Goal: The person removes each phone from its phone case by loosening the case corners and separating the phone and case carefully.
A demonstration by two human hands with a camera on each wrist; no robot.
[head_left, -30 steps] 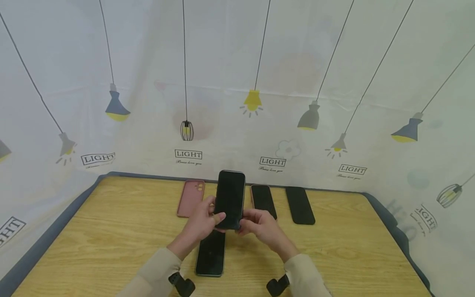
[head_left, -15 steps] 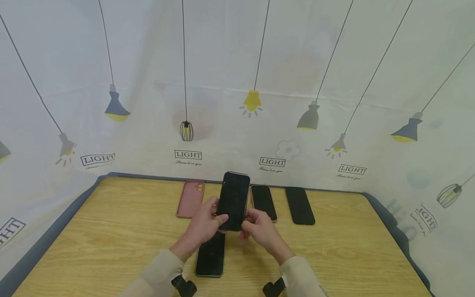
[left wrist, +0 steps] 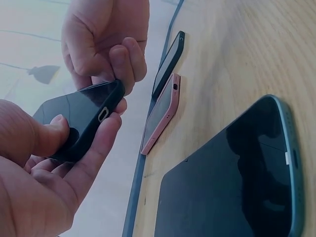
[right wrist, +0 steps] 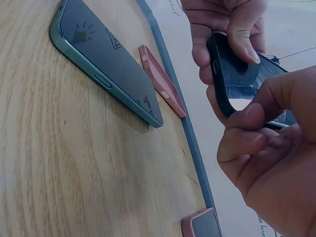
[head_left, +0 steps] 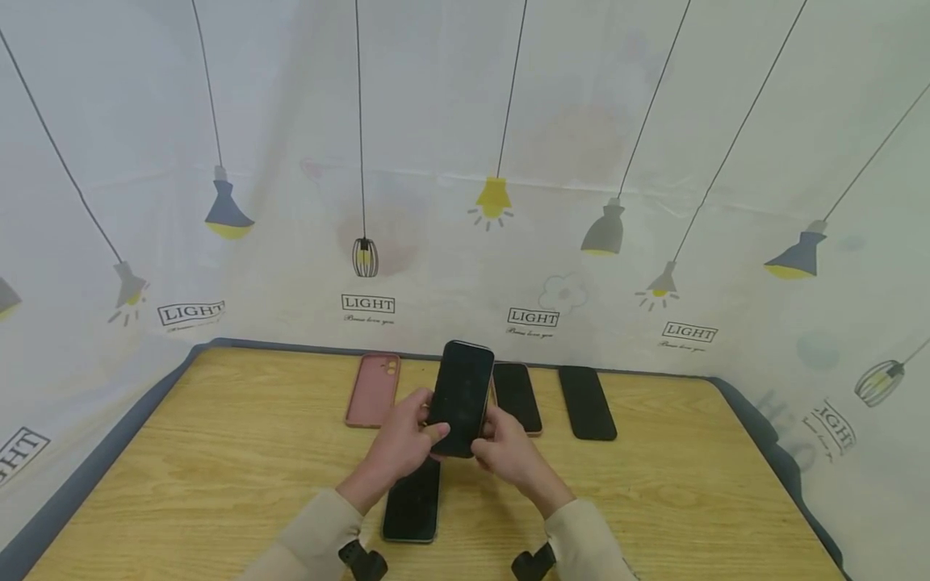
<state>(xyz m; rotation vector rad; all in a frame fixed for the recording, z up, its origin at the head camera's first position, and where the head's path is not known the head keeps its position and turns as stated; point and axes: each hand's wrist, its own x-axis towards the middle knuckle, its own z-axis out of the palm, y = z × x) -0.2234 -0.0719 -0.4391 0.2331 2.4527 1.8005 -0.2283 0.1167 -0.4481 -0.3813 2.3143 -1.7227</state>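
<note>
A phone in a black case (head_left: pixel 465 395) is held up over the table, its dark screen facing the head camera. My left hand (head_left: pixel 400 436) grips its left side, with the thumb over the lower front and fingers behind. At the lower right corner, my right hand (head_left: pixel 517 458) pinches the case edge. The left wrist view shows the port opening in the case's bottom edge (left wrist: pixel 103 114). In the right wrist view the right thumb and fingers (right wrist: pixel 249 118) close on the case rim. Below the hands lies a green-edged phone (head_left: pixel 411 508), partly covered by the left hand.
An empty pink phone case (head_left: pixel 373 391) lies at the back left of the wooden table (head_left: pixel 690 484). To the right are a pink-edged phone (head_left: pixel 519 399) and a flat black phone-shaped piece (head_left: pixel 587 403). A printed curtain (head_left: pixel 450 161) hangs behind the table.
The held phone has shifted right and slightly down, leaning a little to the right. My right hand's fingers have shifted at its lower right corner. The things on the table stay put.
</note>
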